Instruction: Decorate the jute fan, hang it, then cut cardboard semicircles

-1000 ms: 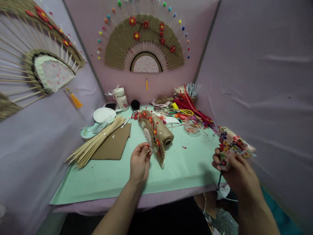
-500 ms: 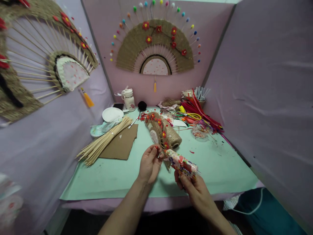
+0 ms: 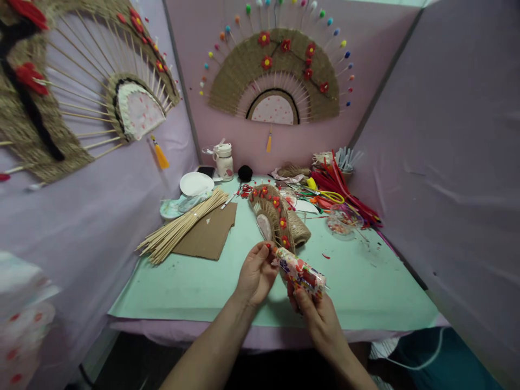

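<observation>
A small red ball [image 3: 268, 246] is pinched between the thumb and fingertip of my left hand [image 3: 258, 273]. My right hand [image 3: 312, 309] grips a flower-patterned hot glue gun [image 3: 303, 271] by its handle. The gun's orange nozzle points left, right by the red ball; whether they touch I cannot tell. Just beyond both hands a small woven fan [image 3: 283, 222] with red flowers leans on a spool of twine [image 3: 299, 230]. Its lower end is hidden behind my fingers and the gun.
Bamboo sticks [image 3: 182, 227] lie across a cardboard piece [image 3: 219, 238] on the left. A clear dish of beads [image 3: 344, 221], yellow-handled scissors [image 3: 333, 196] and red strips [image 3: 345, 187] sit at the right. A white bottle [image 3: 224, 161] stands behind. Large fans hang on the walls.
The glue gun's nozzle has come closer to the red ball in my left hand. The camera has turned slightly left, so the scene sits further right. Both hands keep their hold.
</observation>
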Demonstrator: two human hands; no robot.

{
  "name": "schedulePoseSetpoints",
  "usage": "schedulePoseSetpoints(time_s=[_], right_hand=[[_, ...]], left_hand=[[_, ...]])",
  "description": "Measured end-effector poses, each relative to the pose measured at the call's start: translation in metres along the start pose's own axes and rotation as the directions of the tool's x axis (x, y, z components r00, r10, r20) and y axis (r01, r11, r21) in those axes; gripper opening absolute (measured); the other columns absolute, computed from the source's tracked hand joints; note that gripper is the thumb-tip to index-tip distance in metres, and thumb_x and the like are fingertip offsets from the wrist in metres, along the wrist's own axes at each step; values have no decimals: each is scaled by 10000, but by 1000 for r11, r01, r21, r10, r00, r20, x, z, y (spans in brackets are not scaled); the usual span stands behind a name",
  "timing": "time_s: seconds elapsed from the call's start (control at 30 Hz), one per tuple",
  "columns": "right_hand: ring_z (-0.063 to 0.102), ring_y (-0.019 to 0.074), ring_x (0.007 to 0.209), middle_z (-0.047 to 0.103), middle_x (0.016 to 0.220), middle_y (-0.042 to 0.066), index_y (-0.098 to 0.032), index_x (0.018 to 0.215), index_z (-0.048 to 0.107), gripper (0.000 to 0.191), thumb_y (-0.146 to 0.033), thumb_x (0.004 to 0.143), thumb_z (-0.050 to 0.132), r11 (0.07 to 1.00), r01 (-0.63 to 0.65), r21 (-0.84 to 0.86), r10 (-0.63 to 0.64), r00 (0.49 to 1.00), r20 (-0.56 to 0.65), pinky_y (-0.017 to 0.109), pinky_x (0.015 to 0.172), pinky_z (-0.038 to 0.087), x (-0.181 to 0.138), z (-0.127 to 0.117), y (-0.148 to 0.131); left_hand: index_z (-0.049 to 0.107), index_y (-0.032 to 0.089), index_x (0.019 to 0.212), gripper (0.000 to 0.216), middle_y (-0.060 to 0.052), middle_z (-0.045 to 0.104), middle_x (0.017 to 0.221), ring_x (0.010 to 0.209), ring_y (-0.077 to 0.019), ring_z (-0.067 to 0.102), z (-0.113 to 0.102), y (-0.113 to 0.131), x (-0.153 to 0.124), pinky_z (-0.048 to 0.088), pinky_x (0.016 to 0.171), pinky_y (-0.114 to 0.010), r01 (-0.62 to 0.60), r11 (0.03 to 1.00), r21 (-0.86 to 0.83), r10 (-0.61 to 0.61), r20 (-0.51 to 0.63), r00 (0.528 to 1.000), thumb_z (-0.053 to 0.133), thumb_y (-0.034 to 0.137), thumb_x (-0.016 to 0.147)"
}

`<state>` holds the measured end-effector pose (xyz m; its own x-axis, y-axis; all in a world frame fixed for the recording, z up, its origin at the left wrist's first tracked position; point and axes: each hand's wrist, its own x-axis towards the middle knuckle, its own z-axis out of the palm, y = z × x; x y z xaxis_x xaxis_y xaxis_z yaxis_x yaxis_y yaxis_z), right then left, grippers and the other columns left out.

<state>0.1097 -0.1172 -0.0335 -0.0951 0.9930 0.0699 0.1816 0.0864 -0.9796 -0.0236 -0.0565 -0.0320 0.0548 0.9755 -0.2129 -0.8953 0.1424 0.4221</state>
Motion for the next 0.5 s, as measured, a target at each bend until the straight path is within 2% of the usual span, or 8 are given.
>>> schedulePoseSetpoints(time_s=[0.5], right_hand=[[401, 135, 554, 451, 601, 9, -180, 681, 498, 574, -725, 840, 421, 999, -33, -43, 33, 999, -1, 262, 507, 336, 1, 1, 2]], left_hand=[[681, 138, 711, 362, 15, 682, 713, 631, -84, 587, 3, 0, -2, 460, 603, -203, 20, 999, -48, -20, -2, 1000, 943, 231, 480]])
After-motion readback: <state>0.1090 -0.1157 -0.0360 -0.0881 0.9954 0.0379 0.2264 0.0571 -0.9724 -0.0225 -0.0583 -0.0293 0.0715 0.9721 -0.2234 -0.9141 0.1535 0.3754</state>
